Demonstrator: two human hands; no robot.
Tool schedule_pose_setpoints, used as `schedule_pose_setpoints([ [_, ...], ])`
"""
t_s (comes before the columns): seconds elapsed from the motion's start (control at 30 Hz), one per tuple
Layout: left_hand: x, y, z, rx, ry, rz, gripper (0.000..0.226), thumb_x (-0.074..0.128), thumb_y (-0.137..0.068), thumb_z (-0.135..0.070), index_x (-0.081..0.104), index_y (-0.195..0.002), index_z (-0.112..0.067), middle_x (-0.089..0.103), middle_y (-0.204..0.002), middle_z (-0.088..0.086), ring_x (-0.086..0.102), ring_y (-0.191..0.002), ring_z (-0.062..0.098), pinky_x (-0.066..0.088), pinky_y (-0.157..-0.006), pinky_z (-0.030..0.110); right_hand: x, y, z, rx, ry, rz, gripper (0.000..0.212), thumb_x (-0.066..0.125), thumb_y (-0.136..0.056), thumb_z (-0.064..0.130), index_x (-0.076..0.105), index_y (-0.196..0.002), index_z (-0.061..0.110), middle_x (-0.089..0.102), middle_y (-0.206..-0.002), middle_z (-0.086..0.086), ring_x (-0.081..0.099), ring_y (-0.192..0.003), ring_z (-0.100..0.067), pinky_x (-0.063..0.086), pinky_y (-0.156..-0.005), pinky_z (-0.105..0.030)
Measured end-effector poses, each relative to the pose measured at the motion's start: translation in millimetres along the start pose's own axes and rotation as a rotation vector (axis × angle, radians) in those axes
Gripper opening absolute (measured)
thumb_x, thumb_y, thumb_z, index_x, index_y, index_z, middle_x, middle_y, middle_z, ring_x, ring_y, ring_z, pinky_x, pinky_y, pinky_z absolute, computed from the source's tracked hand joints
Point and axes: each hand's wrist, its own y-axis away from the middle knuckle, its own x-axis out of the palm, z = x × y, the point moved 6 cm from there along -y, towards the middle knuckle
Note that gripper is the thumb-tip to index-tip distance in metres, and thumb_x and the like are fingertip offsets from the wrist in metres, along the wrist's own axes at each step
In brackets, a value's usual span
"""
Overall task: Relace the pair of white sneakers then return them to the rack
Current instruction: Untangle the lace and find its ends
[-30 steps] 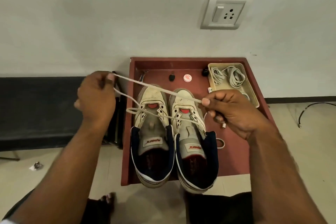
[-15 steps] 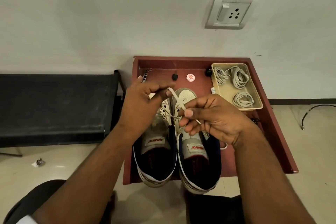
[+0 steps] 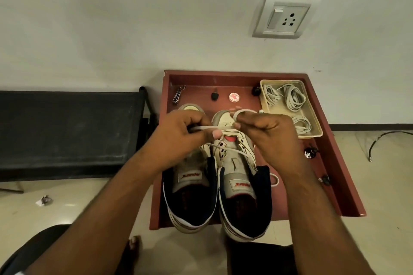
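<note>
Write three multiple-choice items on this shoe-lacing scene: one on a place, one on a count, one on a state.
1. Where is the beige tray of spare laces?
A. on the black bench
B. in the red tray's far right corner
C. on the floor

2. How many sneakers stand in the red tray?
A. one
B. two
C. three

3. What are the hands doing?
A. resting flat
B. lifting a sneaker
C. pinching a white lace

Key: 1 B, it sits by the right wall. 2 B, the left sneaker and right sneaker stand side by side. 3 C, the left hand and right hand hold the white lace between them.

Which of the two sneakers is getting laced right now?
The right sneaker: the white lace crosses its eyelets and runs up into the left hand and right hand. The left sneaker shows no lace.
</note>
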Motion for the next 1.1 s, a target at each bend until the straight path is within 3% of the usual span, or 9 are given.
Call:
schedule_pose_setpoints([
  [0.13, -19, 0, -8, 0.104, 0.154, -0.177, 0.028, 0.077, -0.078, -0.031, 0.072, -0.079, -0.004, 0.066, -0.072, 0.018, 0.060, -0.064, 0.033, 0.050, -0.056, 0.033, 18, 3, -14, 0.160, 0.175, 0.243, 0.021, 0.076, -0.081, 0.012, 0.074, -0.094, 0.028, 0.066, -0.093, 0.030, 0.067, -0.092, 0.006, 0.052, -0.087, -0.015],
  [0.23, -29, 5, -21, 0.179, 0.164, -0.352, 0.014, 0.076, -0.076, -0.025, 0.072, -0.077, -0.012, 0.064, -0.067, 0.016, 0.060, -0.056, 0.014, 0.046, -0.052, 0.013, 31, 6, -17, 0.228, 0.221, 0.363, 0.018, 0.077, -0.081, 0.017, 0.077, -0.099, 0.019, 0.073, -0.095, 0.017, 0.067, -0.086, 0.007, 0.051, -0.082, -0.019],
  [0.37, -39, 10, -25, 0.256, 0.153, -0.516, 0.011, 0.077, -0.081, -0.018, 0.068, -0.078, -0.025, 0.067, -0.069, -0.002, 0.060, -0.058, 0.015, 0.048, -0.055, 0.022, 39, 13, -1, 0.247, 0.130, 0.543, 0.017, 0.077, -0.079, 0.011, 0.078, -0.096, 0.011, 0.077, -0.091, 0.004, 0.072, -0.091, -0.010, 0.053, -0.091, -0.030],
  [0.53, -33, 10, -23, 0.220, 0.250, -0.557, 0.012, 0.075, -0.083, -0.014, 0.069, -0.079, -0.024, 0.067, -0.067, -0.016, 0.060, -0.062, 0.002, 0.048, -0.060, 0.016, 38, 20, 30, 0.236, -0.224, 0.568, 0.013, 0.074, -0.074, 0.005, 0.077, -0.087, 0.004, 0.076, -0.084, -0.011, 0.074, -0.085, -0.023, 0.058, -0.082, -0.029],
  [0.7, -20, 6, -19, 0.204, 0.293, -0.445, 0.005, 0.074, -0.084, -0.012, 0.071, -0.087, -0.015, 0.070, -0.075, -0.004, 0.064, -0.068, 0.010, 0.052, -0.062, 0.019, 52, 31, 47, 0.262, -0.676, 0.704, 0.021, 0.072, -0.071, 0.011, 0.077, -0.090, 0.003, 0.075, -0.079, -0.014, 0.074, -0.075, -0.025, 0.060, -0.069, -0.034],
  [0.77, -7, 4, -18, 0.245, 0.262, -0.302, 0.011, 0.070, -0.086, -0.011, 0.071, -0.090, -0.021, 0.069, -0.072, -0.009, 0.064, -0.068, 0.006, 0.051, -0.063, 0.019, 58, 28, 51, 0.188, -0.923, 0.652, 0.024, 0.074, -0.074, 0.016, 0.077, -0.096, 0.006, 0.076, -0.084, -0.011, 0.074, -0.081, -0.024, 0.060, -0.075, -0.038],
  [0.87, 4, 3, -15, 0.272, -0.007, -0.192, 0.011, 0.062, -0.091, -0.029, 0.072, -0.089, -0.030, 0.060, -0.062, -0.003, 0.055, -0.057, 0.011, 0.043, -0.052, 0.022, 44, 12, 48, 0.088, -1.077, 0.346, 0.020, 0.074, -0.071, 0.018, 0.078, -0.089, 0.010, 0.076, -0.090, -0.009, 0.073, -0.093, -0.024, 0.057, -0.086, -0.038],
  [1.0, 7, 0, -8, 0.238, -0.203, -0.079, 0.024, 0.054, -0.096, -0.039, 0.062, -0.073, -0.036, 0.051, -0.056, -0.013, 0.050, -0.054, 0.010, 0.038, -0.049, 0.021, 7, 0, 28, 0.002, -0.620, 0.032, 0.022, 0.073, -0.073, 0.016, 0.077, -0.094, 0.014, 0.075, -0.102, -0.006, 0.068, -0.108, -0.024, 0.051, -0.099, -0.037],
  [1.1, -1, -1, -2, 0.162, -0.231, -0.048, 0.040, 0.054, -0.092, -0.056, 0.063, -0.068, -0.027, 0.052, -0.056, -0.008, 0.048, -0.050, 0.010, 0.040, -0.050, 0.022, 2, 1, 11, 0.046, -0.154, 0.069, 0.019, 0.073, -0.079, 0.010, 0.077, -0.092, 0.022, 0.075, -0.099, 0.008, 0.070, -0.101, -0.012, 0.054, -0.092, -0.027],
])
